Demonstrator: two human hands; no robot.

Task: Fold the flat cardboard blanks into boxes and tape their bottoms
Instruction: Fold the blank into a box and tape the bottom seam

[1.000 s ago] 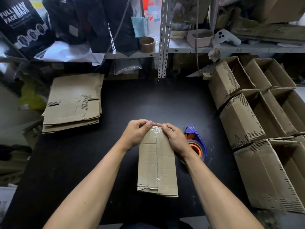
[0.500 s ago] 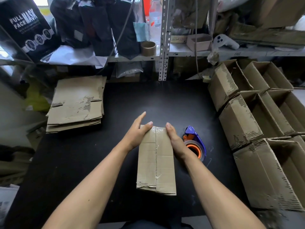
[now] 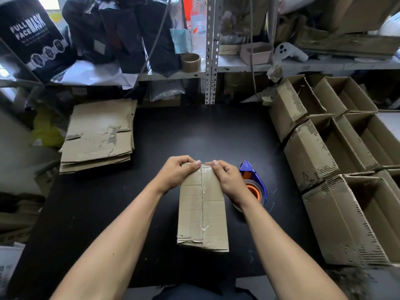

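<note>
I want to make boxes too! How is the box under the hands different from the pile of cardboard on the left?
The box is folded up into shape; the pile of cardboard still lies flat. The box has clear tape along its middle seam; no tape shows on the pile. The left hand and right hand press on the box; nothing touches the pile. Both are brown cardboard on the black table.

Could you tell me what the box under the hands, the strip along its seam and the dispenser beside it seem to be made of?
The box: matte brown corrugated cardboard, fluting showing at its torn near edge. The strip: apparently clear glossy plastic tape, wrinkled and glinting. The dispenser: probably hard plastic, shiny blue with an orange hub.
</note>
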